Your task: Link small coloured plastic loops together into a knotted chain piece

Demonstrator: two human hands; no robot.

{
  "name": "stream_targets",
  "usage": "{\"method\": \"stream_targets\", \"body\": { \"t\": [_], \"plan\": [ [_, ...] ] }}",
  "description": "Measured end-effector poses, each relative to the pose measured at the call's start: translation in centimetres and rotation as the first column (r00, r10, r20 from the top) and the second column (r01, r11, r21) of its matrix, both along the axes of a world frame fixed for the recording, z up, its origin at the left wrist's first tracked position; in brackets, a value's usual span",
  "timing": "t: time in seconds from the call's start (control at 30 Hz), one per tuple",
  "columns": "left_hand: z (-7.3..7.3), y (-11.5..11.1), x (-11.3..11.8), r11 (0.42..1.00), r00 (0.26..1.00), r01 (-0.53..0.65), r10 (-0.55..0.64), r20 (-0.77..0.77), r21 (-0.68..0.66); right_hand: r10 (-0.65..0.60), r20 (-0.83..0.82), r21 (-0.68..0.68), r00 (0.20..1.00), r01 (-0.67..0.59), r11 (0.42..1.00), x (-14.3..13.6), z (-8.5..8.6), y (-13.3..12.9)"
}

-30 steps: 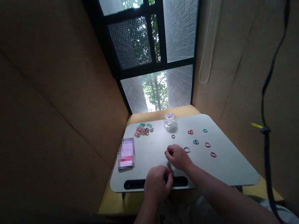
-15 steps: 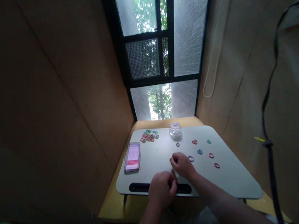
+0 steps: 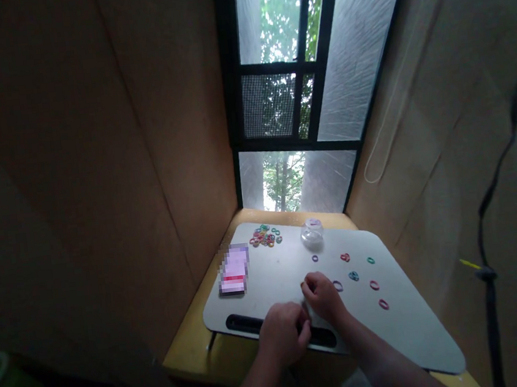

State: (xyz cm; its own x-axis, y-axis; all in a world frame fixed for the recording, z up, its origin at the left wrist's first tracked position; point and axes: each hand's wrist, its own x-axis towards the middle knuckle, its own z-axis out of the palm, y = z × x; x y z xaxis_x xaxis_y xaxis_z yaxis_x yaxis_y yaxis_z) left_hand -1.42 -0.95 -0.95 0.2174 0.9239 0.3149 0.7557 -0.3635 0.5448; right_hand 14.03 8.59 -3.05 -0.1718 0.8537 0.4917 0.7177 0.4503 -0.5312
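Observation:
Low over the front of the white lap table (image 3: pixel 258 279), my left hand (image 3: pixel 283 334) is closed, its fingers curled in; whatever they hold, if anything, is hidden. Just to its right and farther from me, my right hand (image 3: pixel 323 294) pinches a small orange-yellow hair tie (image 3: pixel 303 285), of which only a bit shows at the fingertips. A purple hair tie (image 3: pixel 338 286) lies beside my right hand. Beyond it are another purple one (image 3: pixel 315 258), a red cluster (image 3: pixel 345 257), a blue cluster (image 3: pixel 353 276), a green one (image 3: pixel 371 260) and two pinkish-red ones (image 3: pixel 374 285).
A multicoloured pile of hair ties (image 3: pixel 265 236) lies at the table's back left. A clear round jar (image 3: pixel 312 236) stands at the back middle. A phone (image 3: pixel 234 271) lies on the left, and a dark slot (image 3: pixel 242 323) runs along the front edge. A black cord (image 3: pixel 483 244) hangs on the right.
The view has tilted and shifted, so the table appears turned. Both hands keep nearly the same closed pose close together over the table's front.

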Motion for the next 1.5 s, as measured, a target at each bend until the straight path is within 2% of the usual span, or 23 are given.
{"method": "stream_targets", "body": {
  "t": [0.47, 0.73, 1.07, 1.5],
  "plan": [
    [-0.7, 0.3, -0.4, 0.997, 0.999, 0.044, -0.044, 0.000, 0.063, -0.006, 0.040, -0.077, 0.999, 0.009, 0.997, -0.3, 0.2, -0.5],
    [-0.2, 0.1, -0.3, 0.999, 1.000, 0.022, -0.022, -0.014, 0.035, -0.013, 0.025, -0.056, 1.000, 0.015, 0.998, -0.1, -0.2, -0.1],
    [0.3, -0.1, 0.0, 1.000, 1.000, -0.012, 0.012, -0.019, 0.013, 0.013, 0.022, -0.010, 1.000, -0.013, 1.000, 0.1, 0.1, 0.2],
    [0.8, -0.1, 0.5, 1.000, 0.998, -0.012, 0.013, -0.057, 0.013, -0.012, -0.029, -0.058, 1.000, 0.010, 0.998, 0.0, 0.6, -0.1]
  ]
}}
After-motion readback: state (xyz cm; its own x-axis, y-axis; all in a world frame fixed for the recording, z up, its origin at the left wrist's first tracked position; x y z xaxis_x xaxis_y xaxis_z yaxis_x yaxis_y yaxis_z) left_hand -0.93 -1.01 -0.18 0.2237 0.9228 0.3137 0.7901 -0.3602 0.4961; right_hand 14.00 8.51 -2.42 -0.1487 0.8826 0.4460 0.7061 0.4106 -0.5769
